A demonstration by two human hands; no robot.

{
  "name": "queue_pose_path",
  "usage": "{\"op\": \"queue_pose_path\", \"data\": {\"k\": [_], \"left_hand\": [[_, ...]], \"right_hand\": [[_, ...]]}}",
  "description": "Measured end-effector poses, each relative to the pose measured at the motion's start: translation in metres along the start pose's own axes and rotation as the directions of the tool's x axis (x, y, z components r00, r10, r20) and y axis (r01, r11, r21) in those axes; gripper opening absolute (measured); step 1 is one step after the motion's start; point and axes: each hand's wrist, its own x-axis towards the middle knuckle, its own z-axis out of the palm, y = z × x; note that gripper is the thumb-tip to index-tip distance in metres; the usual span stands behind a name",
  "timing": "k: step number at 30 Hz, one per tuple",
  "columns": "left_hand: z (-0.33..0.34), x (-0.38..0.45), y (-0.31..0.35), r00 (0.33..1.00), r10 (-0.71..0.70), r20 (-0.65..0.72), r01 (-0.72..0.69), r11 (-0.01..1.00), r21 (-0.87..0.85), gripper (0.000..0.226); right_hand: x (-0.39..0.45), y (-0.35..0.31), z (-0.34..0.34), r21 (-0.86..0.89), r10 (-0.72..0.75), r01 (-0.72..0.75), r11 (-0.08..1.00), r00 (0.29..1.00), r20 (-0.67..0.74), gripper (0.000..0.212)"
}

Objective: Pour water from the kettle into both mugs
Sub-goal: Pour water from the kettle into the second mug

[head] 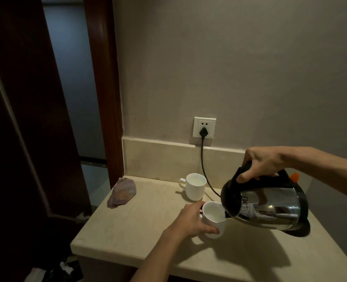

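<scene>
1. A lived-in room, most like a hotel room or a home corner — a small cream stone table (pixel 128 231) set against a plain beige wall (pixel 250 68); a matching stone upstand runs along its back edge.
2. A white wall socket (pixel 204 127) with a black plug in it sits just above the upstand; the cord trails down onto the table.
3. A steel electric kettle (pixel 270 206) and two white mugs (pixel 195 187) — the usual tea set of a guest room.
4. Dark wooden door frame (pixel 103 78) at left; a crumpled cloth (pixel 122 192) near the table's corner.

Kettle (pixel 270 206) right of near mug (pixel 214 219); far mug (pixel 196 187) behind.
</scene>
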Motion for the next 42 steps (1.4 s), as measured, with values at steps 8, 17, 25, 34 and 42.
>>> {"op": "queue_pose_path", "data": {"k": [8,17,25,34,42], "left_hand": [[0.0,0.001,-0.001,1.0,-0.001,0.004,0.001,1.0,0.0,0.082],[0.001,0.003,-0.004,1.0,0.006,0.002,-0.006,1.0,-0.005,0.081],[0.001,0.004,-0.005,1.0,0.01,-0.001,-0.01,1.0,-0.009,0.081],[0.001,0.003,-0.005,1.0,0.014,0.0,-0.014,1.0,0.006,0.083],[0.001,0.003,-0.004,1.0,0.014,-0.001,-0.014,1.0,0.007,0.08]], "right_hand": [[0.001,-0.004,-0.001,-0.03,-0.023,0.024,0.999,1.0,0.018,0.034],[0.001,-0.009,-0.002,-0.063,-0.024,0.026,0.998,0.999,0.031,0.033],[-0.001,-0.016,-0.003,-0.08,0.0,0.003,0.997,1.0,0.029,0.04],[0.001,-0.019,-0.003,-0.133,-0.011,0.018,0.991,0.998,0.059,0.031],[0.002,-0.021,-0.004,-0.134,-0.009,0.015,0.991,0.999,0.045,0.042]]}}
